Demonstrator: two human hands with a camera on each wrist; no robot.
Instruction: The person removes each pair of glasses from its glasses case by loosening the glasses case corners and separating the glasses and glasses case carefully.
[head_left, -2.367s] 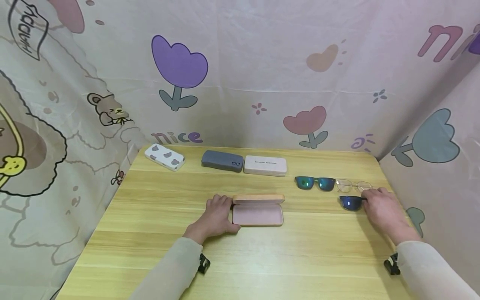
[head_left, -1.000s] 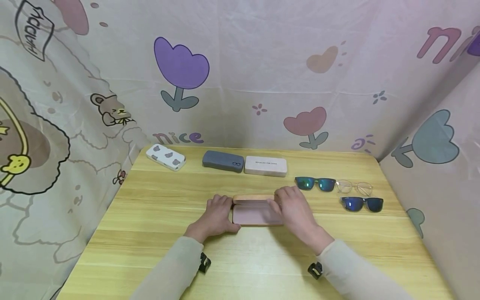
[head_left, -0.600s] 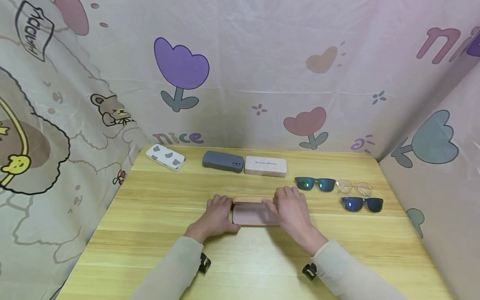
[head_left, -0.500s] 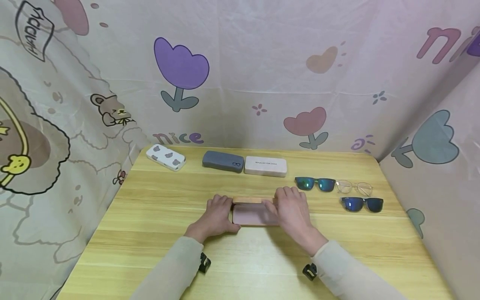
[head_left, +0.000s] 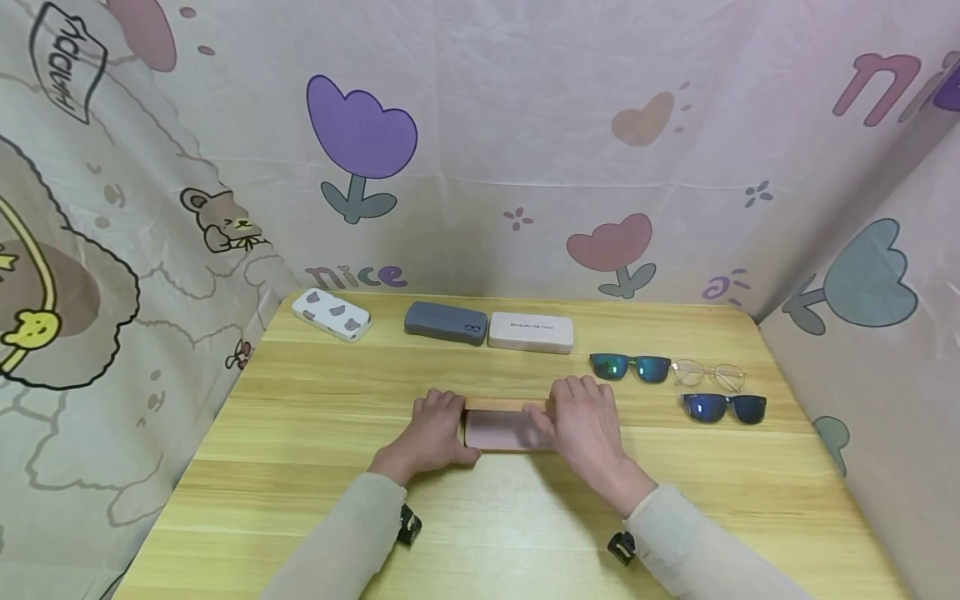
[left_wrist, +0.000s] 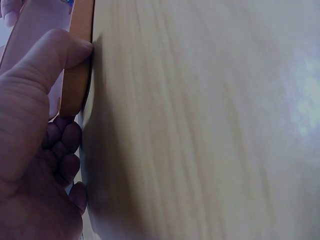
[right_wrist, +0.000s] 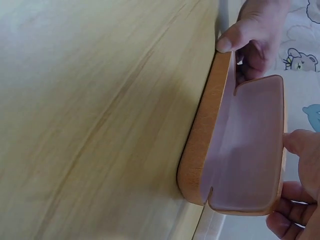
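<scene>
An orange-brown glasses case [head_left: 502, 429] with a pale pink lining lies open at the middle of the table. My left hand [head_left: 429, 433] grips its left end, thumb on the front wall and fingers curled behind. At the other end, my right hand [head_left: 585, 425] pinches the raised lid [right_wrist: 255, 145], thumb on the lining side and fingers behind. The lining looks bare in the right wrist view. Dark blue sunglasses [head_left: 707, 407] lie off to the right, below green-lensed sunglasses [head_left: 652, 369] and thin wire-framed glasses [head_left: 688, 372].
Along the back stand a white case with grey bear prints [head_left: 332, 314], a grey-blue case [head_left: 446, 322] and a white case with lettering [head_left: 531, 332], all closed. A printed curtain [head_left: 480, 150] hangs behind the wooden table [head_left: 300, 467] and at both sides.
My right hand has left the dark blue sunglasses and moved left to the case lid. The lid's top edge has since come slightly lower in the head view. My left hand stays put.
</scene>
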